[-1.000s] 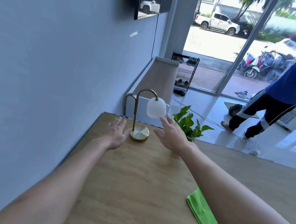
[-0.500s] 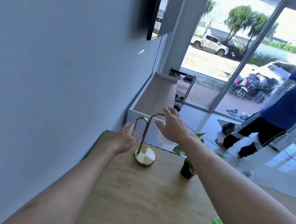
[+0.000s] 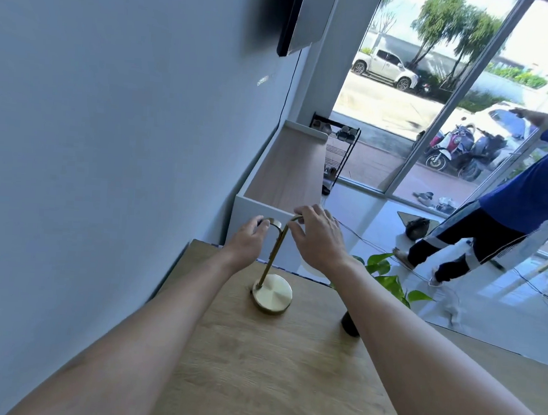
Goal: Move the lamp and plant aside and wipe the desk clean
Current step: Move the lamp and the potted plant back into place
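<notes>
- wooden desk (image 3: 255,368) is carrying the brass lamp (image 3: 273,265) near its far edge, stem running upright
- potted plant (image 3: 387,280) is sitting just right of it
- left hand (image 3: 246,241) and right hand (image 3: 320,239) are both curling fingers round the lamp's arched top, equally close

No legible text or labels.

Lamp (image 3: 272,293) stands on desk (image 3: 255,368) (by the wall), plant (image 3: 387,280) to its right.
</notes>
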